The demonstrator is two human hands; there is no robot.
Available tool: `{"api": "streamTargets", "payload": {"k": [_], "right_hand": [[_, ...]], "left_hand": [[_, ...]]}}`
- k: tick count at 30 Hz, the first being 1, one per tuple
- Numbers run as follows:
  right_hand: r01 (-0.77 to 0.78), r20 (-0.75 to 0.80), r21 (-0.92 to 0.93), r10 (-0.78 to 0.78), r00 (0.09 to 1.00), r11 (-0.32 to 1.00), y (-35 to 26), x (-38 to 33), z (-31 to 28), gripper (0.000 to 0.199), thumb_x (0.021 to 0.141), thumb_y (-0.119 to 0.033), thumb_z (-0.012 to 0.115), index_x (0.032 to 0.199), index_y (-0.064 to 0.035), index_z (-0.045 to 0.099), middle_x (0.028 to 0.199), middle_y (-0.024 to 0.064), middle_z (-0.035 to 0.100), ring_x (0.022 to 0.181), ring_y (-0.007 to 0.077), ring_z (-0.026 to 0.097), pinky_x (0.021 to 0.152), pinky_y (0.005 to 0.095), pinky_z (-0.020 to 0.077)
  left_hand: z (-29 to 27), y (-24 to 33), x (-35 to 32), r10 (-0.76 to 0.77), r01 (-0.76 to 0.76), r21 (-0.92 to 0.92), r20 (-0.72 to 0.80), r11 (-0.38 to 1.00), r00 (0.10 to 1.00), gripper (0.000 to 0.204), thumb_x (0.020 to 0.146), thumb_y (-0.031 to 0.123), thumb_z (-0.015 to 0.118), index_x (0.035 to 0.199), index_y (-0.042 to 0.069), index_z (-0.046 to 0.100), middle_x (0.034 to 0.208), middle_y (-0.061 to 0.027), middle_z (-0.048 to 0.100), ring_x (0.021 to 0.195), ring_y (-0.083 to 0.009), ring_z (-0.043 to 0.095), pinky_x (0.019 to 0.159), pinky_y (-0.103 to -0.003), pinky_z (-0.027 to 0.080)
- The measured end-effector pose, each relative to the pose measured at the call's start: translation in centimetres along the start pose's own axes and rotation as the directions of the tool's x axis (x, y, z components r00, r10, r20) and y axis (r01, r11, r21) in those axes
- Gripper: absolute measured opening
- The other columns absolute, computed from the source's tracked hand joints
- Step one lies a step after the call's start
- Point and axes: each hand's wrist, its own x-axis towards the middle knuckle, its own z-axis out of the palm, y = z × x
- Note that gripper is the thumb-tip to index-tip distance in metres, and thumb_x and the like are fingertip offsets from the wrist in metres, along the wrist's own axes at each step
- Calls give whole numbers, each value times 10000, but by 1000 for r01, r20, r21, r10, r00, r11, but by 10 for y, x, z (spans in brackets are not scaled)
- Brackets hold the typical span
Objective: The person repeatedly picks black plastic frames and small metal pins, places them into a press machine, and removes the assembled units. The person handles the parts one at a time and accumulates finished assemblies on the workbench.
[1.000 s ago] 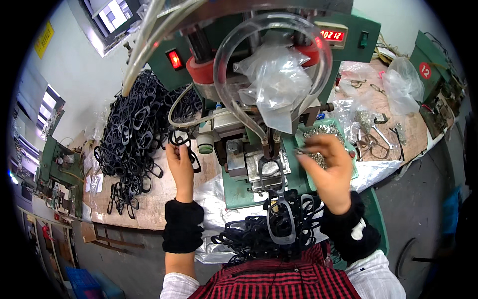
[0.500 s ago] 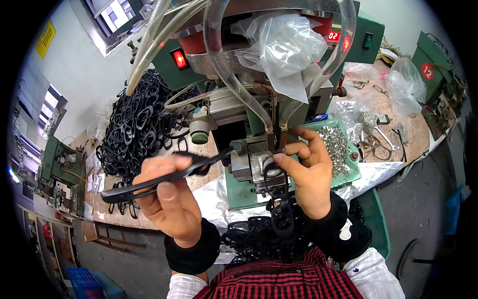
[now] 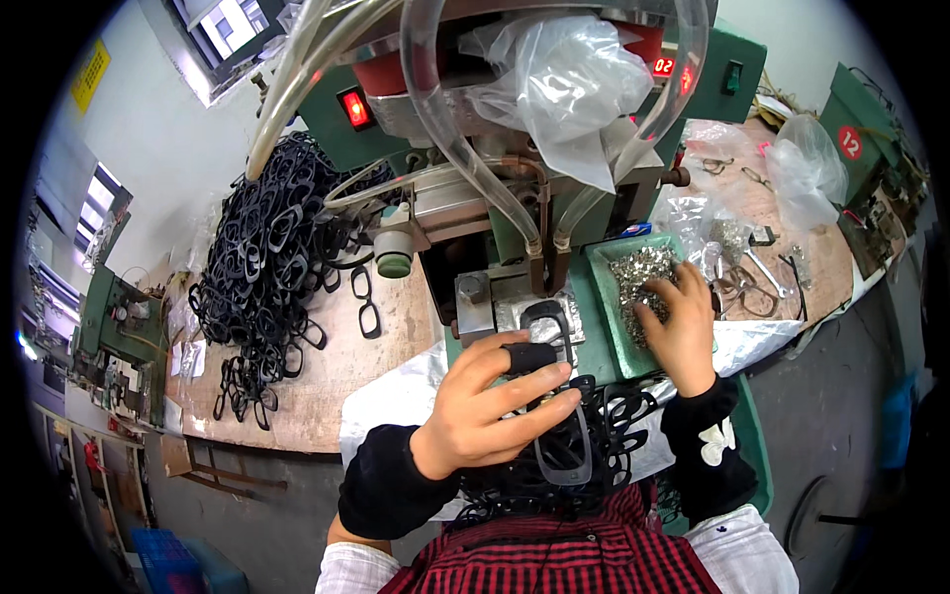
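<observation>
In front of the machine's small metal fixture (image 3: 477, 307), my left hand (image 3: 485, 411) grips a black eyeglass frame (image 3: 566, 465). Its fingers lie across the middle, and one finger wears a black cover. The frame's far rim sits beside the fixture, the near rim toward my lap; the thumb is hidden. My right hand (image 3: 683, 332) reaches over the green tray (image 3: 606, 297) of small shiny metal parts (image 3: 643, 267). Its thumb and fingers are curved and apart, tips down among the parts. More black frames (image 3: 623, 421) lie heaped on my lap.
A large pile of black frames (image 3: 282, 228) covers the table at left, a single frame (image 3: 366, 302) lying beside it. Clear hoses (image 3: 465, 148) and a plastic bag (image 3: 569, 89) hang from the green machine. At right lie a wrench (image 3: 767, 273) and loose glasses (image 3: 747, 297).
My right hand has left the metal fixture and moved right to the parts tray. My left hand has come right and nearer the fixture, now over a frame in front of it.
</observation>
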Motion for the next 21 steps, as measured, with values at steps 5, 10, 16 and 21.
{"api": "streamTargets", "payload": {"k": [5, 10, 16, 21], "right_hand": [[40, -63, 122, -32, 997, 992, 15, -7, 12, 177, 770, -102, 745, 934, -54, 697, 1260, 227, 591, 1241, 429, 523, 1021, 493, 442], [340, 68, 68, -345, 936, 938, -3, 11, 21, 139, 767, -61, 706, 894, -54, 651, 1318, 158, 584, 1255, 361, 537, 977, 472, 468], [-28, -64, 353, 54, 996, 935, 13, 15, 18, 108, 846, -33, 718, 947, 3, 713, 930, 137, 697, 867, 290, 671, 804, 363, 516], [-291, 120, 704, 295, 948, 648, 16, 6, 11, 129, 862, -8, 714, 988, 15, 695, 870, 40, 709, 795, 93, 616, 737, 242, 484]], "left_hand": [[7, 1, -5, -34, 34, -5, -24, 999, 999, 334, 675, 74, 780, 1006, 115, 766, 1096, -73, 718, 874, -264, 655, 869, -485, 556], [10, 3, -15, -78, 76, -44, -34, 996, 996, 365, 684, 59, 782, 1046, 90, 750, 1135, -98, 703, 904, -287, 650, 909, -509, 534], [-20, 47, -44, -166, 176, 264, -61, 948, 984, 341, 785, 126, 759, 1122, 163, 726, 1269, -55, 652, 1086, -266, 641, 1010, -492, 494], [-88, -19, -50, -248, 545, 407, -587, 733, 771, 269, 826, -108, 639, 1076, -10, 653, 1091, -156, 704, 988, -315, 657, 897, -366, 444]]}}
